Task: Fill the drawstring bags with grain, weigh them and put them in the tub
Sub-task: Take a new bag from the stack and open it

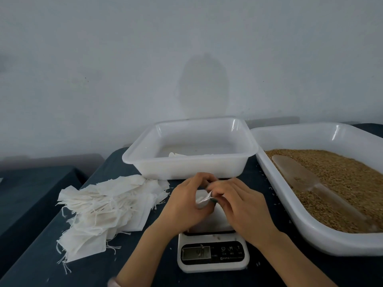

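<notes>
1. The drawstring bag point(202, 198) sits at the centre of the frame, held between both hands just above the white platform of the kitchen scale point(213, 253).
2. The left hand point(186, 201) curls round the bag from the left of the frame, its grip clenched on the cloth. The right hand point(238, 204) pinches the bag's upper edge with fingertips, so both grips are grasping the same bag.
3. The bag looks flat and empty, and the fingers seem to be working its mouth open (a judgement, since the opening itself is mostly hidden by the fingers).
4. The relation that matters: the grain point(335, 183) lies in the large tray point(310, 230) at the right of the frame, on the right hand's side. The translucent scoop point(300, 175) rests on the grain, its long axis running from upper left to lower right, with the narrow handle end toward the lower right.
5. The right hand is clearly nearer the scoop, so it would likely let go and reach right while the left hand holds the bag open.
6. The tub point(186, 166) stands just behind the hands at upper centre, and a few white bags show on its floor.
7. A pile of empty bags point(103, 208) lies on the dark desk point(41, 266) at the left of the frame.
</notes>
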Motion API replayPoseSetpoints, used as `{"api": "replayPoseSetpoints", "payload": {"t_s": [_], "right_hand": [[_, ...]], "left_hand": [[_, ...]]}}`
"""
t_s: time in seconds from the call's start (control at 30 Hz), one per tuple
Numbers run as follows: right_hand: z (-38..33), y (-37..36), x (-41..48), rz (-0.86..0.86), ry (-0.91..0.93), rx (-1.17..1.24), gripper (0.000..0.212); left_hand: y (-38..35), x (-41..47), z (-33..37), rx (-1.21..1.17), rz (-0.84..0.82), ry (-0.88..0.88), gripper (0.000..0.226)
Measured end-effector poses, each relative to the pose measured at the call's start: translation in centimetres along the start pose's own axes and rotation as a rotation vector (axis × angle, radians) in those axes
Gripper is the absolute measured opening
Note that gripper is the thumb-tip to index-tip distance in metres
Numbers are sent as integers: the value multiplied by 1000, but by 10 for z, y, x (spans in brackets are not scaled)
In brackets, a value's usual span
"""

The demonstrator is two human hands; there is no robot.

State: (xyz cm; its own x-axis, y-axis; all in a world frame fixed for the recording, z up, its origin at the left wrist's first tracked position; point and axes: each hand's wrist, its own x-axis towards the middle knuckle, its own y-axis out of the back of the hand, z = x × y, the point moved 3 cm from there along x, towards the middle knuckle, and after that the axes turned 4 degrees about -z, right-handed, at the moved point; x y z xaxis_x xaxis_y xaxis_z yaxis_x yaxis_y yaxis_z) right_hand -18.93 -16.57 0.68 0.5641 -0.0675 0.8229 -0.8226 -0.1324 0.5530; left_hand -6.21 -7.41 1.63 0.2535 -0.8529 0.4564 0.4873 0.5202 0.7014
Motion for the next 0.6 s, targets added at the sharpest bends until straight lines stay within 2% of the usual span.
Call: {"api": "replayPoseSetpoints", "payload": {"t_s": [0.1,0.23,0.37,0.47,0.6], "right_hand": [[-1,1,0,34,-19,-24,7],[-2,5,2,92,-26,-106,14],[-3,4,1,99,17,-103,10],[-4,3,1,62,19,-70,9],[-3,2,1,-3,18,-77,20]], "left_hand": [[0,0,-1,23,12,-30,25],[3,1,-4,114,50,-67,14],[9,1,-2,181,216,-64,3],[13,1,0,210,325,-75,6],[14,1,1,208,335,-108,23]]}}
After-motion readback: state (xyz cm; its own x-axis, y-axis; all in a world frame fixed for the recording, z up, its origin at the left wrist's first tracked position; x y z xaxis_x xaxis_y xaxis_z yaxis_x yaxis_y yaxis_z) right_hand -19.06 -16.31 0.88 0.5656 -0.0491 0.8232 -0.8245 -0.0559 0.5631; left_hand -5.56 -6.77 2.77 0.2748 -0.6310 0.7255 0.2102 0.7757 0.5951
